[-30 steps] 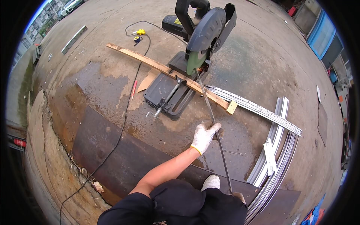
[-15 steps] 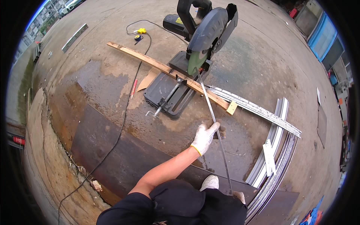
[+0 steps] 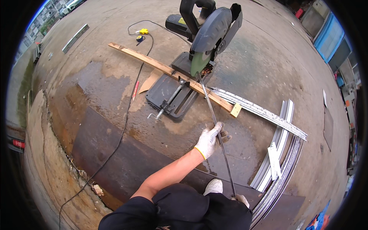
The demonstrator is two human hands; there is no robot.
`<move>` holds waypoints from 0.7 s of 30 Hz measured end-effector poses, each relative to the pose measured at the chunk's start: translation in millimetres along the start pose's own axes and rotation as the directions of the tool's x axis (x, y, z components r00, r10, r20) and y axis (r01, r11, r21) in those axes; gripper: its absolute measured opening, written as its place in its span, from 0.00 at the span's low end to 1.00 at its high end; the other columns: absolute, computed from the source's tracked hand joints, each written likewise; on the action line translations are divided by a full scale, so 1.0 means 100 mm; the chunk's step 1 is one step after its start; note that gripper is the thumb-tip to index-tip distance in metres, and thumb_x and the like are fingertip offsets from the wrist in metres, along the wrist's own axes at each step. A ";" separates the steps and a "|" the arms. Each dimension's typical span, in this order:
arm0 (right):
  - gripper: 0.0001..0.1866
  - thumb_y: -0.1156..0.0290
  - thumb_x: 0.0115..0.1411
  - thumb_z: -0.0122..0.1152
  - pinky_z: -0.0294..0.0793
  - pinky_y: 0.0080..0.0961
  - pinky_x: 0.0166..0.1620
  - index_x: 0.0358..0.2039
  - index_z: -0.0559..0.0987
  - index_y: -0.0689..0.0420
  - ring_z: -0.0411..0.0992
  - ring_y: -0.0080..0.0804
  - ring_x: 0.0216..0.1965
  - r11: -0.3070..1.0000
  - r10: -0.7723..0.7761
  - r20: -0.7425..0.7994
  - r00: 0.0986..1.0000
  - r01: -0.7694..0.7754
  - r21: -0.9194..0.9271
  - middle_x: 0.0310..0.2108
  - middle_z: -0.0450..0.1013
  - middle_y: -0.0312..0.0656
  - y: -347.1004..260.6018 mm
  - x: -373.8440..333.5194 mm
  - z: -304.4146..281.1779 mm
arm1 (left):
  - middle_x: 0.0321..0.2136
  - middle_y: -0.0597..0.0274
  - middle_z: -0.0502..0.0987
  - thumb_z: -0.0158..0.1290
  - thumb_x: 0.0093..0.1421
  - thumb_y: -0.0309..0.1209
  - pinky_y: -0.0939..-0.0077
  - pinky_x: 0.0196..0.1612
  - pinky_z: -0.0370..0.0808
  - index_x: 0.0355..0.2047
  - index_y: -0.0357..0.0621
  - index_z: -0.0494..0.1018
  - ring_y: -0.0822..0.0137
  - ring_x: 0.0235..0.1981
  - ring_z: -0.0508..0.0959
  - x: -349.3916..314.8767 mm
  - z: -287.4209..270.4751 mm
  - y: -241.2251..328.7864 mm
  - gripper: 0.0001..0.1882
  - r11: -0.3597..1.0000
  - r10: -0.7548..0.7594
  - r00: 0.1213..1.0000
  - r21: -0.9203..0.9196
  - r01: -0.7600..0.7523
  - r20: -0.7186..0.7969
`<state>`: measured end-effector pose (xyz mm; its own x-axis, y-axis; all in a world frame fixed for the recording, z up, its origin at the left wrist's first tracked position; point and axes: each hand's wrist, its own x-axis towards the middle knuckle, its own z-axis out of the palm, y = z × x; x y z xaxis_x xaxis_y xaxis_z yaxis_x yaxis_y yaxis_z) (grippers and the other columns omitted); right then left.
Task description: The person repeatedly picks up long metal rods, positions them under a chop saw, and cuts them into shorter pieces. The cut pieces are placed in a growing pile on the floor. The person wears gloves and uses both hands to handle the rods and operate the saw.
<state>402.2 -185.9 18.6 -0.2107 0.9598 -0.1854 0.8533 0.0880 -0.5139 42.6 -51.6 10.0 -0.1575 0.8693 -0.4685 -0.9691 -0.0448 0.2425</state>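
Observation:
My left hand (image 3: 208, 142), in a white knitted glove, is closed around a long thin metal bar (image 3: 226, 161) near its middle. The bar's far end meets the green cutting disc (image 3: 199, 63) of a black-and-grey chop saw (image 3: 212, 32), where orange sparks (image 3: 207, 69) show. Close to my body, my right hand (image 3: 242, 199), also gloved and partly hidden by dark clothing, grips the bar's near end. Beneath the bar, a wooden batten (image 3: 153, 63) lies across the saw's base (image 3: 163, 94), beside its clamp screw (image 3: 170, 97).
White metal profiles (image 3: 264, 111) lie to the right, with a short white offcut (image 3: 273, 161) on them. A black cable (image 3: 124, 136) crosses the dark sheet (image 3: 115, 143) at left. A red pencil-like stick (image 3: 135, 91), a tape measure (image 3: 140, 38) and a yellow plug (image 3: 143, 31) lie beyond.
The bar's far end has shifted slightly left along the disc, and the sparks have grown. My left hand has moved a little left and up with the bar; my right hand shows more.

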 end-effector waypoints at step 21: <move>0.10 0.75 0.59 0.66 0.75 0.21 0.39 0.41 0.82 0.62 0.75 0.24 0.33 0.871 0.211 0.287 0.934 -0.313 0.380 0.30 0.77 0.36 -0.21 0.07 -0.24 | 0.35 0.57 0.78 0.55 0.68 0.32 0.48 0.51 0.80 0.45 0.44 0.74 0.55 0.41 0.81 -0.04 0.04 0.08 0.08 0.999 0.003 1.000 -0.039 -0.002 0.030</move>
<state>394.0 -174.7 48.0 -0.1539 0.8389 -0.5221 0.6277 -0.3251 -0.7074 36.2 -53.2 16.8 -0.1547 0.8836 -0.4419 -0.9754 -0.0657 0.2103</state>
